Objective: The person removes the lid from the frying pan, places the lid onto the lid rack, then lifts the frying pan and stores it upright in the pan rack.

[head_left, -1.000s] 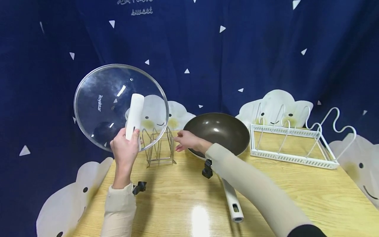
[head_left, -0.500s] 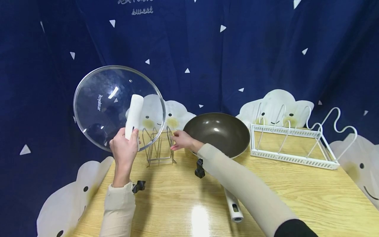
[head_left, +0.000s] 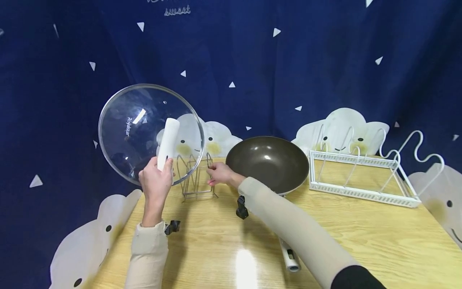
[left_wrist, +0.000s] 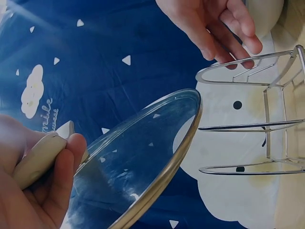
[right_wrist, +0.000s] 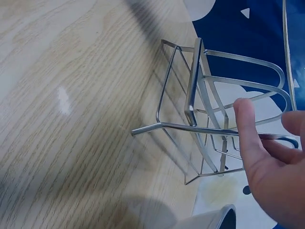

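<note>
My left hand (head_left: 156,182) grips the white handle (head_left: 168,140) of a clear glass lid (head_left: 126,108) with a metal rim and "Royalstar" lettering. The lid is raised and tilted nearly upright, its lower right edge overlapping a small silver wire rack (right_wrist: 193,86) in the head view. In the left wrist view, the lid's rim (left_wrist: 183,143) is apart from the rack's loops. My right hand (head_left: 221,173) is at the rack's right end, thumb and fingers on either side of the end wire, holding it. The rack stands upright on the table.
A dark brown wok (head_left: 267,164) with a pale handle (head_left: 290,257) sits right of the rack, partly behind my right forearm. Farther right stands a white rack (head_left: 364,195) with tall curved dividers. A blue curtain (head_left: 252,60) hangs behind the wooden table (head_left: 209,241).
My right hand has moved left from beside the wok onto the wire rack's end. The lid has shifted slightly down and right in the head view, still in my left hand.
</note>
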Tool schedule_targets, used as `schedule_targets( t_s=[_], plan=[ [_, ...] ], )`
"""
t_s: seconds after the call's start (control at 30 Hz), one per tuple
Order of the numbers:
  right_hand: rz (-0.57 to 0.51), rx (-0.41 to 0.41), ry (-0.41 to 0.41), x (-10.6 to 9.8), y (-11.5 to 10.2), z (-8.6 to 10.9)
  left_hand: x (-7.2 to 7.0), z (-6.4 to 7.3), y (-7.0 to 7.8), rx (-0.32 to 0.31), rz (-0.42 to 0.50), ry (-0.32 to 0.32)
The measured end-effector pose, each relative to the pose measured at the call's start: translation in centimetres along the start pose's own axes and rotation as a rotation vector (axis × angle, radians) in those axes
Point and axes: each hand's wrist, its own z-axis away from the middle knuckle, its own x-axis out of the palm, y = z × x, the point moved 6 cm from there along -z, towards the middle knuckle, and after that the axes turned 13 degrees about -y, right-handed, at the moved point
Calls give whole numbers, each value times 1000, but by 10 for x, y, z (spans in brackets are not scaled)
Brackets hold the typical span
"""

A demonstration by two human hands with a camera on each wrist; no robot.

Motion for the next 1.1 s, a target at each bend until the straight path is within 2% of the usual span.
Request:
schedule_targets(
  t_s=[0.23,0.37,0.4,0.47,0.53,0.67,0.97,1.1],
  plan=[
    [46,-36,40,-2,-1,0,3,2,0,-4,-28,0],
    [177,-47,103,-4,-5,0,7,2,0,0,-49,-17],
    [213,-19,124,-5,-5,-1,8,2,0,4,-57,-21],
    [274,-19,164,-7,-6,0,12,2,0,16,-67,-29],
    [301,-13,199,-9,-6,0,15,2,-1,25,-76,-38],
    [306,-3,242,-11,-5,-1,21,3,-2,29,-85,-53],
    [266,-26,235,-9,-2,-4,22,5,-3,26,-103,-67],
    [266,-37,235,-11,0,-5,26,6,-5,37,-130,-93]
  ],
)
